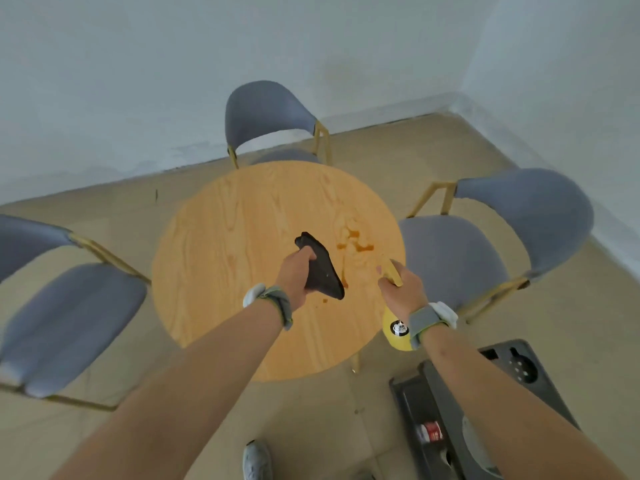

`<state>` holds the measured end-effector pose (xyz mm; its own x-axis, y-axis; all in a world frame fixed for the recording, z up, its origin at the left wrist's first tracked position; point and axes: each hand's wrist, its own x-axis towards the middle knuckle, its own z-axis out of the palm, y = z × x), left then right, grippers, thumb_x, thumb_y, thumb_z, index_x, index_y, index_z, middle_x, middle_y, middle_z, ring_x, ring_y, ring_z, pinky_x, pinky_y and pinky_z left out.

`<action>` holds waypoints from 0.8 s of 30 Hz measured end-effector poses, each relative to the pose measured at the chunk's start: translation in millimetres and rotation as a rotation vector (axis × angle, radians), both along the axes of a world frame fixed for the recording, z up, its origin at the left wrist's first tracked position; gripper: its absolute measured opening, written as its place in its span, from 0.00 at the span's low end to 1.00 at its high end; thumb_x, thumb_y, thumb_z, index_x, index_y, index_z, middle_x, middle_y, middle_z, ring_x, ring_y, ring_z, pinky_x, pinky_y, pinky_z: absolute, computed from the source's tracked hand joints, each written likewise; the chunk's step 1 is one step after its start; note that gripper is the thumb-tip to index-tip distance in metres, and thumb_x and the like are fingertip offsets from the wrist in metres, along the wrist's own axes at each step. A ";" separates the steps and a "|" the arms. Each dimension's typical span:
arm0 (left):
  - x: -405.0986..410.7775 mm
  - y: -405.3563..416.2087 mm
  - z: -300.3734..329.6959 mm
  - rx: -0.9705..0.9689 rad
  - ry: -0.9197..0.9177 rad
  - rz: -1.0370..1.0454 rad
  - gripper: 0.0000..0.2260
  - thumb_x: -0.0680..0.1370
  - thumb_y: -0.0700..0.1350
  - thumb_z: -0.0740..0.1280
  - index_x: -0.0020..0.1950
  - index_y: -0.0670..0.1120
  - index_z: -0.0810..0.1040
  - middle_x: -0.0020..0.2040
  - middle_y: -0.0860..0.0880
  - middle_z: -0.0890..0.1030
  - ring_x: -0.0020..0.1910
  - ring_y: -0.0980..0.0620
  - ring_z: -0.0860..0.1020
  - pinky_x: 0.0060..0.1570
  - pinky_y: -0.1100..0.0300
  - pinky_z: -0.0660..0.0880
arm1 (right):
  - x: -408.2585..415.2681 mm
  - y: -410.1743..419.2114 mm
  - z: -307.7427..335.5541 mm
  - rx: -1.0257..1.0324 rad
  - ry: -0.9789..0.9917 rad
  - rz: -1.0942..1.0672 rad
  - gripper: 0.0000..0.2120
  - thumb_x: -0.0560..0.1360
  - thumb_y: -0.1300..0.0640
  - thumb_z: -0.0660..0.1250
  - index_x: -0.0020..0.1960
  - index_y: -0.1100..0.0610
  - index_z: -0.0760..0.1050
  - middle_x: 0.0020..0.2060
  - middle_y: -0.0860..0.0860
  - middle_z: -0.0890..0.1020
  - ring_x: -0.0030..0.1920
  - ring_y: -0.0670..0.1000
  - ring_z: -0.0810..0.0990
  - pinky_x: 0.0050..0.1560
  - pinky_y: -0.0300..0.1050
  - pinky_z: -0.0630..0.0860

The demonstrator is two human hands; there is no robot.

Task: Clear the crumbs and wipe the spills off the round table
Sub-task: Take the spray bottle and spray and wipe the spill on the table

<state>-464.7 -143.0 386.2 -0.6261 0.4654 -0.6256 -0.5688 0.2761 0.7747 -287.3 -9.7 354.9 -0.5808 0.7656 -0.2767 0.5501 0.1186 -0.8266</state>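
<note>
A round wooden table (235,237) stands in the middle of the view. An orange-brown spill (358,245) lies on its right side, with small drops (325,300) nearer to me. My left hand (294,275) grips a dark folded cloth (325,275) over the table's centre, just left of the spill. Over the table's right edge, my right hand (403,289) holds a yellow spray bottle (398,332), nozzle pointing toward the spill. Both wrists wear grey bands.
Three grey padded chairs surround the table: one at the far side (266,116), one on the left (69,323), one on the right (485,244). A dark cart (485,410) with a red can stands at the lower right. My shoe (256,460) shows at the bottom.
</note>
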 end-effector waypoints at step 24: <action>-152.2 -99.7 -48.1 -0.035 -0.138 0.044 0.09 0.75 0.44 0.65 0.54 0.46 0.76 0.52 0.43 0.80 0.51 0.43 0.79 0.44 0.49 0.81 | -67.3 -83.6 -94.9 -0.113 -0.549 -0.030 0.25 0.80 0.57 0.57 0.76 0.56 0.60 0.32 0.55 0.77 0.24 0.52 0.68 0.26 0.42 0.64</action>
